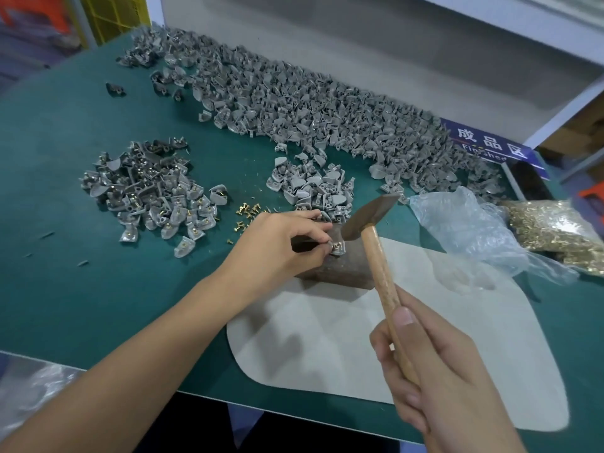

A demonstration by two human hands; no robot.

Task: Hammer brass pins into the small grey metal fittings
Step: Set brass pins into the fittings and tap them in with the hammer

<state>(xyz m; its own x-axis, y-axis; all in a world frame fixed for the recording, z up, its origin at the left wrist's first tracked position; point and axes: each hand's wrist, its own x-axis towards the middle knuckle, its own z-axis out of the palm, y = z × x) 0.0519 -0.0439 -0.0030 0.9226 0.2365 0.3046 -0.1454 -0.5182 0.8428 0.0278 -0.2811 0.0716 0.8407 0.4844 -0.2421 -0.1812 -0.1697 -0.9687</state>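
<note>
Holding one small grey fitting (336, 248) on top of a dark rusty metal block (336, 266), your left hand (284, 246) pinches it between thumb and fingertips, its grip clenched on the part. One brass pin (335, 246) sits in the fitting; which way its length points is too small to tell. Your right hand (434, 367) has its grip wrapped around the wooden handle of one hammer (376, 237), thumb laid along the handle. The hammer's long axis runs from your hand at lower right up and to the left, and its dark metal head hangs just above and to the right of the fitting, not touching it.

Three groups of grey fittings lie on the green table (98, 305), each too many to count: a long heap (327, 116) along the back wall, a small pile (313, 188) just behind the block, and a pile on the left (147, 191) whose pieces show brass pins in them. Roughly two dozen loose brass pins (248, 214) are scattered between the left pile and your left hand.

At the right edge, one clear plastic bag (555, 230) holds a mass of brass pins. A second, crumpled clear bag (467, 227) lies beside it, and its contents cannot be made out. The block stands on one pale mat (327, 348) spread on the table. A blue sign (490, 145) leans at the far right behind the heap.
</note>
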